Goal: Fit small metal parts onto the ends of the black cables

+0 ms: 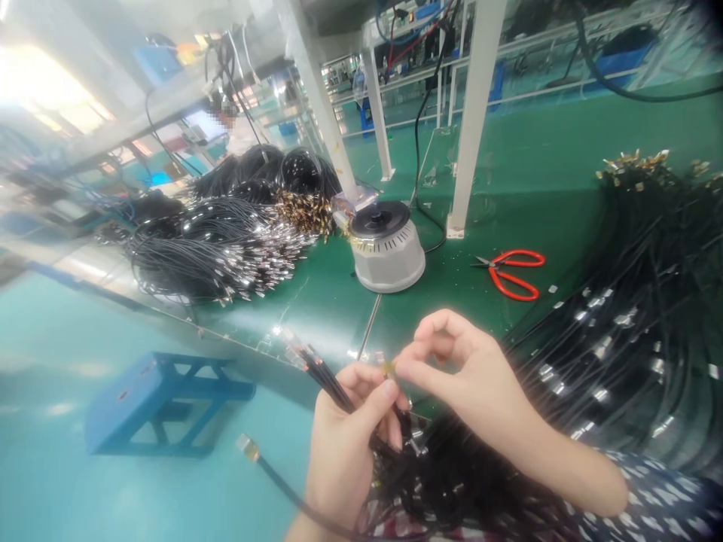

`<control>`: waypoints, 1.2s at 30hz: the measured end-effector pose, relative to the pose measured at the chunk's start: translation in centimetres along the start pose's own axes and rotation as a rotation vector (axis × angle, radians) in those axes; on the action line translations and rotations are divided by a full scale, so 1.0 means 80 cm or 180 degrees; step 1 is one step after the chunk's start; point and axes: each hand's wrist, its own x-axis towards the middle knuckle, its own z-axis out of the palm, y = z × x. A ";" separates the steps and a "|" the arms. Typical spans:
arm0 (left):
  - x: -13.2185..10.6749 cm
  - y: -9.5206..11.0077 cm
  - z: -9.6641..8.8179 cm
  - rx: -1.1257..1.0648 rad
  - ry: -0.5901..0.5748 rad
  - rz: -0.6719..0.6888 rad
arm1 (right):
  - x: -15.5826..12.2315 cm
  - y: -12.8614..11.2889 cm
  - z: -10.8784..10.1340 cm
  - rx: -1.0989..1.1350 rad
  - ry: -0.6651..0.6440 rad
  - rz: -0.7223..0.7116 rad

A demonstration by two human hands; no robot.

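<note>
A bundle of black cables [328, 382] with metal connector ends is gripped in my left hand [353, 429], its tips pointing up and left. Between my left thumb and fingers one more cable end stands up, a small yellow piece [388, 369] on it. My right hand [466, 369] pinches at that yellow piece with thumb and forefinger, the other fingers curled above; blur hides its exact kind. One loose cable with a metal connector [248, 449] sticks out left below my left wrist. More black cables [452, 467] lie under both hands.
Red-handled scissors [511, 275] lie on the green table [440, 301] beyond my right hand. A grey round device with a black top [389, 256] stands ahead. Cable piles [226, 248] lie left, another cable heap [638, 301] right. A blue stool [163, 406] is on the floor.
</note>
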 end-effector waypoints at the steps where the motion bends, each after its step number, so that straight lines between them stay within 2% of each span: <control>1: 0.000 -0.001 0.000 -0.0013 -0.0007 0.0006 | 0.000 0.000 0.000 0.0033 0.0024 0.0009; 4: -0.002 -0.002 0.001 -0.0074 -0.0060 0.0011 | 0.003 0.000 0.000 0.0262 -0.0030 0.0052; 13: 0.002 0.000 -0.001 -0.0344 -0.0499 -0.0199 | 0.011 0.004 0.000 0.1154 -0.0668 0.0176; 20: 0.003 -0.002 -0.001 -0.0162 -0.0491 -0.0128 | 0.009 0.006 0.003 0.1117 -0.0490 0.0119; 25: 0.001 -0.001 -0.001 0.0152 -0.0221 -0.0033 | 0.005 0.007 0.000 0.0774 -0.0319 0.0025; 32: 0.004 -0.003 -0.004 -0.0091 -0.0576 -0.0136 | 0.021 0.006 -0.006 0.0990 -0.0883 0.0443; 36: 0.008 -0.005 -0.008 -0.0351 -0.0878 -0.0396 | 0.030 0.007 -0.008 0.1252 -0.1238 0.0550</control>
